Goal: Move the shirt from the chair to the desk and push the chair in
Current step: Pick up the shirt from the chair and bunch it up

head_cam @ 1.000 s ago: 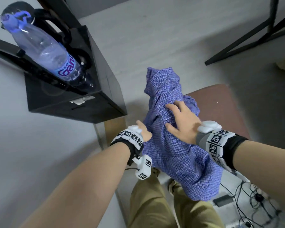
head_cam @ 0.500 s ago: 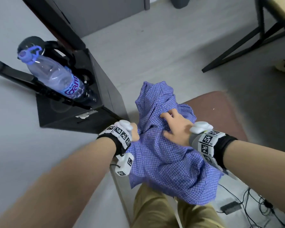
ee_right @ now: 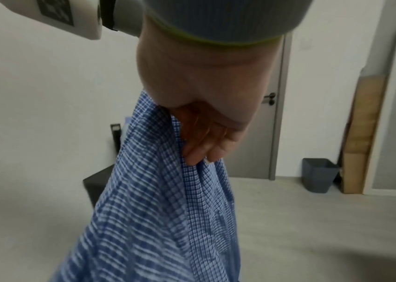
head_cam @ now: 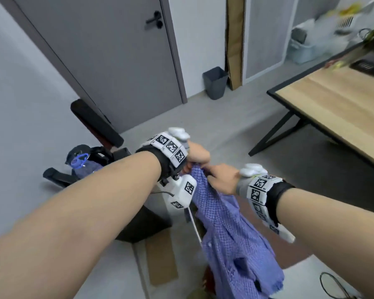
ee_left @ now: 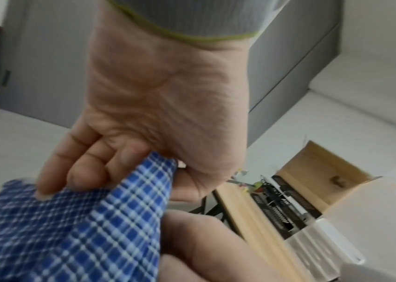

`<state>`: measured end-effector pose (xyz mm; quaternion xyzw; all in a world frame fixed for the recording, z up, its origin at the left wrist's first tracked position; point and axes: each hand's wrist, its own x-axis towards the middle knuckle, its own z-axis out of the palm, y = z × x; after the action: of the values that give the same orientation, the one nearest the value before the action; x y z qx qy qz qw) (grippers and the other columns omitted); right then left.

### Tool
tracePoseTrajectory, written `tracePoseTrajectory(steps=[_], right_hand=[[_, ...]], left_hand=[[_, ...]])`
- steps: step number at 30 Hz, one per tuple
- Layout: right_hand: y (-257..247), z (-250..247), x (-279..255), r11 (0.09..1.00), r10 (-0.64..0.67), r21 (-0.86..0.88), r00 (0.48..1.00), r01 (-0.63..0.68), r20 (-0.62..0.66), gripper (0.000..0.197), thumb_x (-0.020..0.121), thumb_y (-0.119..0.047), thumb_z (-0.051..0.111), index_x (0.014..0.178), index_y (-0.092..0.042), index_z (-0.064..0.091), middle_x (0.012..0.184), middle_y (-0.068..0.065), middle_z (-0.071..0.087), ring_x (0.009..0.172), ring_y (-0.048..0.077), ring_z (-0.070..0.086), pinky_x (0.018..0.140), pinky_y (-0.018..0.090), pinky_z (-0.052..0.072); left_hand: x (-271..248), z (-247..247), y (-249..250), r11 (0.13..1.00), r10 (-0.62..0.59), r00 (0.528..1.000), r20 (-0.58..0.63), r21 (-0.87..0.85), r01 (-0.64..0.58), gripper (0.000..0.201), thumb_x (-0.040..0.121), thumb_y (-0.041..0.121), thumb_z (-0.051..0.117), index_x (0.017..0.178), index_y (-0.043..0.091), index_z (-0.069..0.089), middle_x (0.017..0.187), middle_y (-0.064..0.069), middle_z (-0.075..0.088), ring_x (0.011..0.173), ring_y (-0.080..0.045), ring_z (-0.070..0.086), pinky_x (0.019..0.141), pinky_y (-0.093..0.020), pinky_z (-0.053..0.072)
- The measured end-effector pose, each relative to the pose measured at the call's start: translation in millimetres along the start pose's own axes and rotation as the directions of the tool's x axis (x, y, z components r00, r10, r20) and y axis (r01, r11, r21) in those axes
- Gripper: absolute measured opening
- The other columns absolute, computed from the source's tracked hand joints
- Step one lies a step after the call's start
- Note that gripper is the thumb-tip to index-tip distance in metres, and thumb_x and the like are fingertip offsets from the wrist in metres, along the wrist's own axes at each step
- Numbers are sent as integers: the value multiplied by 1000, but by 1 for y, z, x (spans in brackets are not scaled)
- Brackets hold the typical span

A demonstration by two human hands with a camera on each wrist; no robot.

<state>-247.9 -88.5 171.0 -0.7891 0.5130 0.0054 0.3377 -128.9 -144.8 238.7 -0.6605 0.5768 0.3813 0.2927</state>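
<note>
Both my hands hold the blue checked shirt (head_cam: pixel 231 234) up in the air by one bunched end, and the rest hangs down in front of me. My left hand (head_cam: pixel 198 157) grips the top of the bunch, fingers curled round the cloth (ee_left: pixel 71 229). Just below and to the right of it, my right hand (head_cam: pixel 221 178) clutches the same fold (ee_right: pixel 155 209). The chair's brown seat (head_cam: pixel 294 253) shows under the shirt, mostly hidden by it. The wooden desk (head_cam: pixel 333 104) with a black frame stands at the right.
A black box (head_cam: pixel 143 223) with a water bottle (head_cam: pixel 80 162) on it stands at my left. A grey bin (head_cam: pixel 215 83) and leaning cardboard (head_cam: pixel 234 39) are by the door (head_cam: pixel 117 61). A keyboard (head_cam: pixel 369 66) lies on the desk's far end. Cables (head_cam: pixel 333 283) lie on the floor.
My hands have closed on the shirt and lifted it off the chair seat. The view has swung up and right, bringing the door and desk into sight.
</note>
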Motion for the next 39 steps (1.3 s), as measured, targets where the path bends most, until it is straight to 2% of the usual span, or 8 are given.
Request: tracePoseTrajectory(steps=[5, 9, 11, 15, 18, 25, 33, 39], right_hand=[[22, -59, -43, 917, 99, 388, 995, -89, -5, 40, 65, -30, 47, 96, -8, 62, 99, 14, 66, 90, 29, 59, 85, 40, 47], [47, -76, -74, 847, 155, 530, 975, -47, -161, 53, 74, -52, 75, 117, -24, 66, 114, -3, 74, 103, 12, 69, 97, 34, 51], [55, -82, -85, 828, 233, 559, 932, -39, -279, 59, 67, -55, 80, 115, -25, 63, 109, -5, 75, 99, 12, 71, 91, 33, 55], [65, -102, -101, 837, 370, 534, 841, -117, -395, 21, 79, -13, 61, 99, -14, 60, 88, 4, 68, 80, 23, 66, 72, 37, 56], [67, -124, -122, 789, 411, 610, 798, -70, -440, 20, 78, 4, 45, 79, -14, 54, 64, -1, 53, 55, 17, 48, 52, 27, 36], [81, -174, -155, 591, 534, 805, 730, 39, -427, 28, 53, 7, 46, 55, -16, 62, 64, 11, 51, 68, 25, 49, 61, 34, 36], [90, -200, -173, 399, 522, 872, 712, 284, -471, 36, 71, 5, 56, 106, 1, 65, 105, 27, 64, 97, 37, 64, 90, 49, 52], [100, -195, -180, 417, 516, 834, 661, 362, -545, 26, 88, 8, 61, 111, -2, 70, 95, 17, 73, 78, 24, 74, 67, 31, 60]], left_hand=[[-35, -23, 57, 966, 167, 980, -108, -179, -184, 35, 96, 17, 47, 62, 9, 53, 54, -8, 57, 59, -27, 54, 58, -25, 45], [-62, -26, 107, 931, 251, 954, -165, -229, -284, 23, 86, 12, 43, 67, 1, 52, 77, -19, 55, 75, -32, 57, 81, -36, 55], [-69, -27, 130, 875, 334, 897, -290, -260, -409, 21, 88, 7, 44, 74, -1, 57, 78, -21, 60, 70, -32, 60, 77, -37, 56], [-78, -31, 162, 775, 444, 750, -490, -211, -596, 11, 90, 6, 49, 88, 7, 59, 79, -13, 59, 69, -29, 57, 65, -32, 52], [-77, -29, 178, 727, 517, 678, -522, -151, -670, 16, 92, 3, 48, 85, 15, 56, 86, -10, 52, 80, -25, 44, 68, -32, 32], [-75, -23, 186, 518, 591, 664, -458, -414, -748, 38, 55, 18, 44, 91, 13, 54, 86, -12, 53, 81, -22, 49, 78, -36, 39], [-101, -31, 202, 503, 608, 488, -626, -171, -847, 19, 77, 13, 67, 71, 18, 50, 75, -1, 56, 68, -18, 53, 67, -32, 43], [-123, -27, 216, 461, 711, 461, -531, -142, -876, 25, 73, 33, 78, 89, 15, 70, 97, -6, 77, 89, -20, 73, 91, -40, 57]])
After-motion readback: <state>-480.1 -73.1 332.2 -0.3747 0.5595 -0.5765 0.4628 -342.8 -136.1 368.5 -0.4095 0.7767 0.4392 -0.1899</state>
